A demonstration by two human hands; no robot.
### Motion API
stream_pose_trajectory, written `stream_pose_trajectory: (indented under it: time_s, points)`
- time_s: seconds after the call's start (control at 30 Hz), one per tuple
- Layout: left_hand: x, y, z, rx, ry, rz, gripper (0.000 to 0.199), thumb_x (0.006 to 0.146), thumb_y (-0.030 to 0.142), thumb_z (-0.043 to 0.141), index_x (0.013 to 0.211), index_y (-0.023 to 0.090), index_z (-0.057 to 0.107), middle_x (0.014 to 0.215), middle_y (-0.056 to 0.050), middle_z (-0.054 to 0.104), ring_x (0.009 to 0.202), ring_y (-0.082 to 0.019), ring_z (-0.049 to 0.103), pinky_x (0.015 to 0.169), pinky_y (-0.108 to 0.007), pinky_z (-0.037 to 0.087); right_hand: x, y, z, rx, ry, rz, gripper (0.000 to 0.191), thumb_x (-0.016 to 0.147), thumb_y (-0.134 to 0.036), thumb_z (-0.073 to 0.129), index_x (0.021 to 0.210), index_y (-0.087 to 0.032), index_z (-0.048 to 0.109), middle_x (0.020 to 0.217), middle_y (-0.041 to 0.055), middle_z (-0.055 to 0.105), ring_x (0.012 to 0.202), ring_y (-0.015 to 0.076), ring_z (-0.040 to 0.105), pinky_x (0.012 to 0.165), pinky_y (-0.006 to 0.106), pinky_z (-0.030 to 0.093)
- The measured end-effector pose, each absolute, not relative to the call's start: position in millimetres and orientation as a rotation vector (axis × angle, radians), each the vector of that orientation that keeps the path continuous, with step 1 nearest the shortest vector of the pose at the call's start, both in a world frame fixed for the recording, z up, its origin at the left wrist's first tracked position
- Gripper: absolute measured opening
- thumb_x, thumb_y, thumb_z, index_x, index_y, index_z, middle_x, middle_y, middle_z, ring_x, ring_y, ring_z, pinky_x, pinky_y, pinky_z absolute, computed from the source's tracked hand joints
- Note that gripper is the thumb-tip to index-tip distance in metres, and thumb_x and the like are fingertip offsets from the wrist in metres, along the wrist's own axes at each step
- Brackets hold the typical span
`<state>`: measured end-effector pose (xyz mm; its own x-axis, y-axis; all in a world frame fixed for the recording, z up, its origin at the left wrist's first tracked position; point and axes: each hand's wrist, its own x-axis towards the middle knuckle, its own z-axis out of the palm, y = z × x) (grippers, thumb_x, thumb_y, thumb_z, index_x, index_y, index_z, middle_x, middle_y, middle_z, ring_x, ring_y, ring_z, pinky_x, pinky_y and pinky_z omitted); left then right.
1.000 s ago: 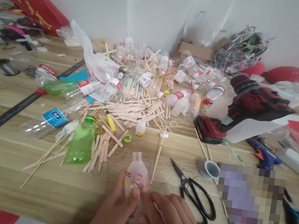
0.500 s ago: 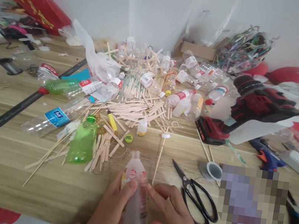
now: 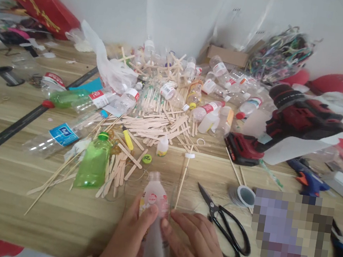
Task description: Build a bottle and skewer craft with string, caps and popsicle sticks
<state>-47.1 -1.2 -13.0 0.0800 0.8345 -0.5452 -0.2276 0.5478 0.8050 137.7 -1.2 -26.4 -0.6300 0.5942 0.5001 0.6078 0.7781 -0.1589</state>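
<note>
A frosted, translucent plastic bottle [image 3: 154, 246] with a printed label and no cap leans upright near the table's front edge. My left hand [image 3: 128, 233] is closed around its left side, thumb lying across the label. On its right side, a fingertip of my right hand [image 3: 195, 248] rests against the label, with the fingers stretched out and apart. Just past those fingertips lies a thin wooden skewer [image 3: 182, 181], its far end passing through a white cap [image 3: 189, 155]. Black-handled scissors [image 3: 224, 224] lie to the right of my right hand.
A green bottle [image 3: 93, 166], a small white glue bottle [image 3: 163, 146] and a green cap [image 3: 147, 158] lie beyond my hands. Craft sticks [image 3: 146, 127] and plastic bottles pile up farther back. A red cordless drill [image 3: 302, 118], a wire spool [image 3: 243, 196] and a glue gun [image 3: 307, 177] sit at right.
My right hand has moved left and closer in, so a fingertip now meets the bottle's side. My left hand keeps its hold on the bottle.
</note>
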Motion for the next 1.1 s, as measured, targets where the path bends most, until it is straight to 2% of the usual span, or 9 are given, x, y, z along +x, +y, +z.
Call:
stream_pose_trajectory:
  time_s: [0.13, 0.3, 0.47, 0.67, 0.77, 0.87, 1.0, 1.1]
  points:
    - [-45.6, -6.0, -15.6, 0.732, 1.322, 0.879, 0.058, 0.083, 0.061, 0.056, 0.123, 0.019, 0.053, 0.114, -0.012, 0.071, 0.106, -0.029, 0.065, 0.091, -0.036, 0.050, 135.7, -3.2, -38.4, -0.882, -2.392, -0.005, 0.065, 0.095, -0.064, 0.033, 0.137, -0.019, 0.054, 0.119, 0.0136, 0.070, 0.113, 0.0258, 0.063, 0.093, 0.041, 0.050]
    - [-45.2, -9.7, -18.3, 0.755, 1.318, 0.859, 0.075, 0.080, 0.069, 0.055, 0.135, 0.018, 0.044, 0.126, -0.016, 0.065, 0.118, -0.032, 0.060, 0.093, -0.038, 0.048, 133.1, -3.8, -49.1, -0.848, -2.338, 0.023, 0.070, 0.095, -0.064, 0.032, 0.144, -0.016, 0.045, 0.127, 0.0189, 0.064, 0.117, 0.0304, 0.059, 0.093, 0.046, 0.051]
    - [-45.7, -8.1, -16.4, 0.681, 1.226, 0.851, 0.068, 0.079, 0.061, 0.063, 0.129, 0.017, 0.048, 0.119, -0.014, 0.069, 0.108, -0.030, 0.065, 0.091, -0.038, 0.050, 132.2, -5.9, -29.1, -0.869, -2.352, 0.219, 0.065, 0.093, -0.060, 0.042, 0.143, -0.018, 0.047, 0.130, 0.0178, 0.062, 0.123, 0.0289, 0.055, 0.098, 0.044, 0.048]
    - [-48.0, -4.9, -6.3, 0.664, 1.208, 0.874, 0.053, 0.084, 0.057, 0.058, 0.121, 0.019, 0.057, 0.119, -0.014, 0.069, 0.107, -0.031, 0.065, 0.087, -0.039, 0.052, 132.4, -7.1, -25.0, -0.868, -2.193, 0.625, 0.067, 0.097, -0.062, 0.027, 0.151, -0.023, 0.031, 0.138, 0.0147, 0.053, 0.129, 0.0261, 0.050, 0.099, 0.038, 0.049]
    - [-47.8, -5.1, -5.2, 0.612, 1.217, 0.890, 0.054, 0.085, 0.056, 0.058, 0.124, 0.019, 0.057, 0.119, -0.014, 0.070, 0.105, -0.031, 0.066, 0.084, -0.039, 0.053, 135.6, -7.8, -30.8, -0.926, -2.223, 0.611, 0.061, 0.098, -0.060, 0.029, 0.148, -0.026, 0.037, 0.140, 0.0135, 0.050, 0.129, 0.0264, 0.048, 0.101, 0.041, 0.047]
    - [-46.8, -6.5, -8.5, 0.593, 1.199, 0.892, 0.059, 0.084, 0.057, 0.058, 0.128, 0.018, 0.053, 0.120, -0.014, 0.069, 0.105, -0.031, 0.066, 0.084, -0.038, 0.053, 136.9, -8.2, -33.1, -0.900, -2.318, 0.507, 0.063, 0.095, -0.061, 0.034, 0.144, -0.024, 0.043, 0.141, 0.0142, 0.048, 0.130, 0.0275, 0.046, 0.103, 0.044, 0.044]
    - [-46.6, -7.3, -10.2, 0.649, 1.211, 0.860, 0.068, 0.080, 0.068, 0.056, 0.126, 0.019, 0.053, 0.118, -0.014, 0.069, 0.099, -0.031, 0.067, 0.084, -0.040, 0.053, 134.3, -7.5, -31.9, -0.883, -2.322, 0.438, 0.063, 0.096, -0.060, 0.032, 0.145, -0.022, 0.042, 0.144, 0.0152, 0.043, 0.132, 0.0278, 0.042, 0.103, 0.044, 0.043]
    - [-46.4, -5.3, -4.4, 0.751, 1.242, 0.837, 0.068, 0.080, 0.069, 0.055, 0.126, 0.019, 0.054, 0.118, -0.014, 0.069, 0.102, -0.030, 0.066, 0.088, -0.039, 0.051, 130.9, -6.5, -30.6, -0.901, -2.316, 0.389, 0.063, 0.097, -0.059, 0.032, 0.146, -0.021, 0.041, 0.146, 0.0162, 0.039, 0.134, 0.0293, 0.040, 0.105, 0.047, 0.042]
